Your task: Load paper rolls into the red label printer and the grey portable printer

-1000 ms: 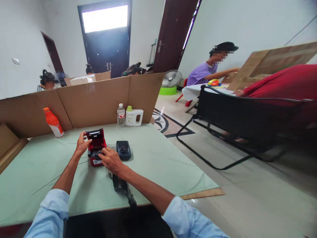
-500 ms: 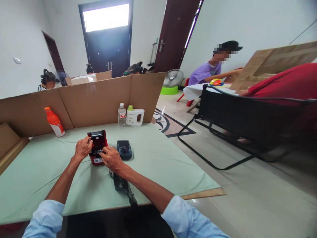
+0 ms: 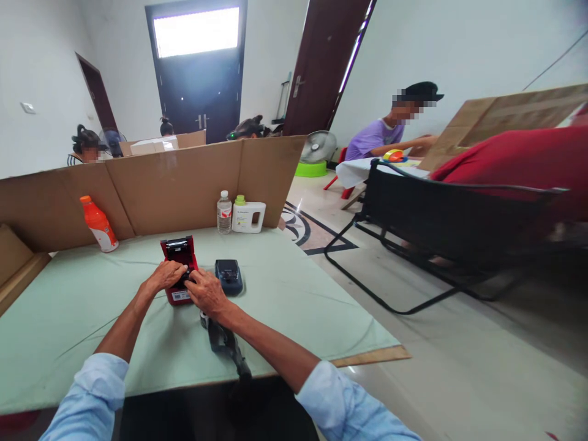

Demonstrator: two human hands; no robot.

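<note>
A small red and black label printer (image 3: pixel 179 296) stands on the table with its lid (image 3: pixel 178 247) raised. My left hand (image 3: pixel 166 274) reaches across its open compartment from the left, fingers closed together inside. From the right, my right hand (image 3: pixel 207 290) has its fingers bent and closed at the compartment's edge. Whatever the fingertips hold is hidden. Just right of the printer sits a dark blue portable device (image 3: pixel 228 277). A black handled tool (image 3: pixel 225 342) lies partly under my right forearm, and a small roll (image 3: pixel 203 319) shows beside it.
A cardboard screen (image 3: pixel 179 184) borders the table's back. Before it stand an orange bottle (image 3: pixel 99 225), a clear water bottle (image 3: pixel 225 213) and a white jug (image 3: pixel 248 217). To the right are a black folding chair (image 3: pixel 441 226) and a person in purple (image 3: pixel 374 138).
My left hand has moved right, from the printer's left side to over its compartment. My right hand stays at nearly the same place. The view has shifted slightly.
</note>
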